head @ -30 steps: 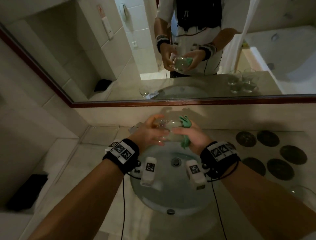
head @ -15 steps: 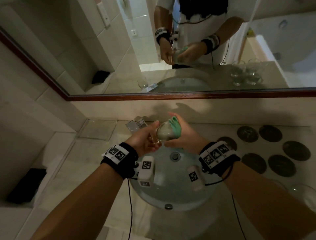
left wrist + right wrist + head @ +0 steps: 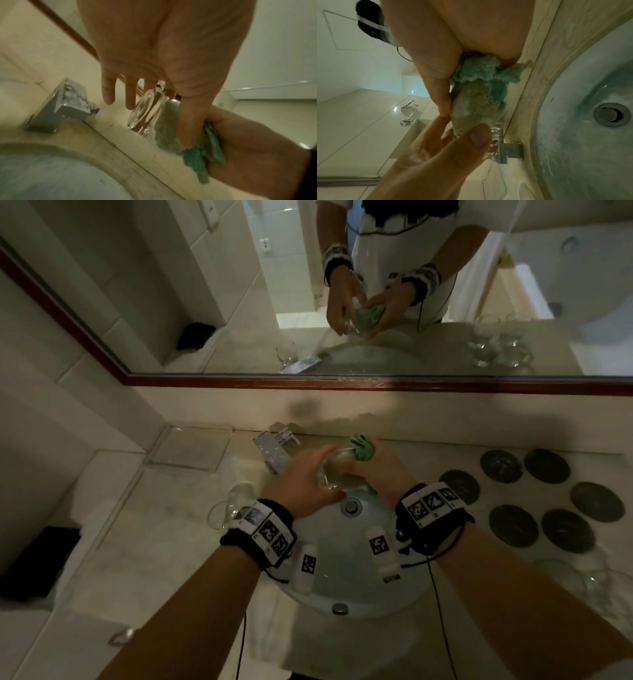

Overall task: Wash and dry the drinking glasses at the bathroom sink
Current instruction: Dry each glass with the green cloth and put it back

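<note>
A clear drinking glass lies on its side between both hands, above the back rim of the sink. My left hand grips its thick base, thumb on one side and fingers behind. My right hand holds a green cloth and has it stuffed into the bowl of the glass. In the right wrist view the cloth bunches out of the rim under my palm, and the left thumb presses the glass wall.
A chrome faucet stands just left of the hands. Another glass lies on the counter left of the basin. Several dark round coasters and more glasses are on the right. The mirror reflects the hands.
Both hands have stayed on the glass and cloth. The glass has turned between them and come down a little toward the basin. More of the counter shows on the left.
</note>
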Motion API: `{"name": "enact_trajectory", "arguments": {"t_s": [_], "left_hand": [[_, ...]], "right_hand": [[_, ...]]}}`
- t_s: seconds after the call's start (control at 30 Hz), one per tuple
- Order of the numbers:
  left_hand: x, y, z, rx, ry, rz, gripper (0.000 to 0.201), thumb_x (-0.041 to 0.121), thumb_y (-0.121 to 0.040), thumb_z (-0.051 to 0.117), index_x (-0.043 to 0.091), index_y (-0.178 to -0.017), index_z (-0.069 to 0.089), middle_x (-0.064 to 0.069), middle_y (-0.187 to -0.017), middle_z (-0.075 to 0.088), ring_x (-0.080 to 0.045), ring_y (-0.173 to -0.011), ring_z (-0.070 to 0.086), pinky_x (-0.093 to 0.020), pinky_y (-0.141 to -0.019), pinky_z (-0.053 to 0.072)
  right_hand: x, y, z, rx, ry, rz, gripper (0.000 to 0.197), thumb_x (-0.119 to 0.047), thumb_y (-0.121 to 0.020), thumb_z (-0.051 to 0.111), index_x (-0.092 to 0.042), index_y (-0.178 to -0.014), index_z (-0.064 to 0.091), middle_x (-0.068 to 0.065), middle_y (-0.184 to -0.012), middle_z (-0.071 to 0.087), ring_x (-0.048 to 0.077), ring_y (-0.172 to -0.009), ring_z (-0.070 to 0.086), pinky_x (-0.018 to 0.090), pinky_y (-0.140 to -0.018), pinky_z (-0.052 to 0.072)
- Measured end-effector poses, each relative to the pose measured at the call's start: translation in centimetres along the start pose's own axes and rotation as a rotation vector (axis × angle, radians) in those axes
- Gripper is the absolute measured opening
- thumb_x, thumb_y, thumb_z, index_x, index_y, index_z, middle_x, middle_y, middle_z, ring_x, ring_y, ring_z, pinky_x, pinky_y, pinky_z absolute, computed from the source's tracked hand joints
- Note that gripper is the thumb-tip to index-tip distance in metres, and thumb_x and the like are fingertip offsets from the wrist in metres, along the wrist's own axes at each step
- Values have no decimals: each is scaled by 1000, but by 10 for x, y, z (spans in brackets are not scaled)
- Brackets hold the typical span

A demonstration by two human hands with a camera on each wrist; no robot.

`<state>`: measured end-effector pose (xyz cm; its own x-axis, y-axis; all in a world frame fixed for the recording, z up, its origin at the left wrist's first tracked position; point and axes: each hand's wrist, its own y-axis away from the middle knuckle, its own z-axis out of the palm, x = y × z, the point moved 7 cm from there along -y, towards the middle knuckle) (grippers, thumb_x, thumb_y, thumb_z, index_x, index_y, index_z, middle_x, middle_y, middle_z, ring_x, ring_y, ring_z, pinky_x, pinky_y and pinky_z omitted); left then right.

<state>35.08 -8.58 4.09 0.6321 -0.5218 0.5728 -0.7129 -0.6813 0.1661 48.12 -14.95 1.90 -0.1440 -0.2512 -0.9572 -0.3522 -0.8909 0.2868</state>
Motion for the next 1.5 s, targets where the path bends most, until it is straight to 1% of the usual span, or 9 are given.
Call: {"name": "enact_trajectory", "arguments": {"t_s": [0.13,0.23,0.43,0.7,0.87,0.93,1.07,1.17,1.5], "left_hand": [[-9,4,-6,119,-83,34,88,44,-64,86,23,-138,45,3,-131,55,-16,-117,54,-28,-97,44],[-33,6,-13,135,5,29,85,57,-58,83,31,-130,47,9,-125,59,-11,-109,57,-37,-97,50],[-109,25,-55,267,78,-33,87,71,-51,73,33,-126,52,8,-115,59,-12,-99,58,-34,-85,53],[-230,71,-109,495,378,-223,75,43,-54,91,35,-117,50,14,-99,58,-8,-91,60,-19,-76,50],[-304,91,-108,545,517,-313,79,28,-55,93,27,-121,50,10,-108,62,-11,-100,61,-39,-87,56],[-326,96,-100,524,542,-343,81,24,-57,93,28,-126,49,9,-113,61,-13,-105,61,-36,-88,55],[-356,99,-77,470,617,-414,77,13,-60,90,28,-124,51,6,-116,60,-13,-109,60,-18,-86,50],[-369,95,-58,387,643,-436,77,13,-58,91,28,-122,51,5,-121,60,-13,-112,59,-30,-93,52],[-384,88,-21,266,690,-472,81,22,-51,87,35,-119,46,8,-123,60,-12,-113,59,-41,-97,52]], "right_hand": [[-1,-6,27,-5,65,56,34,-31,-76,83,-21,-104,67,1,-97,74,21,-92,70,37,-85,58],[-9,-12,59,-20,132,61,36,-35,-78,81,-19,-106,67,6,-102,73,26,-96,69,50,-88,57],[-24,-27,129,-21,-14,51,8,-29,-92,67,-33,-93,60,-2,-99,70,10,-88,67,23,-77,56],[-14,-65,195,119,-217,57,37,-9,-92,66,-33,-118,59,8,-117,68,27,-107,66,43,-91,56],[10,-75,212,202,-249,130,23,-5,-94,60,-18,-113,60,10,-107,68,31,-99,67,44,-87,57],[18,-74,215,239,-249,160,17,-4,-96,57,-18,-104,61,7,-98,69,25,-90,69,41,-83,57],[37,-71,214,299,-222,233,13,-5,-94,60,-11,-104,64,12,-102,71,28,-94,69,43,-85,57],[46,-67,211,332,-216,259,16,-3,-93,60,-9,-107,63,13,-104,69,29,-95,67,42,-82,57],[66,-61,202,396,-261,315,30,3,-92,56,-13,-118,58,14,-115,65,31,-104,65,46,-88,55]]}}
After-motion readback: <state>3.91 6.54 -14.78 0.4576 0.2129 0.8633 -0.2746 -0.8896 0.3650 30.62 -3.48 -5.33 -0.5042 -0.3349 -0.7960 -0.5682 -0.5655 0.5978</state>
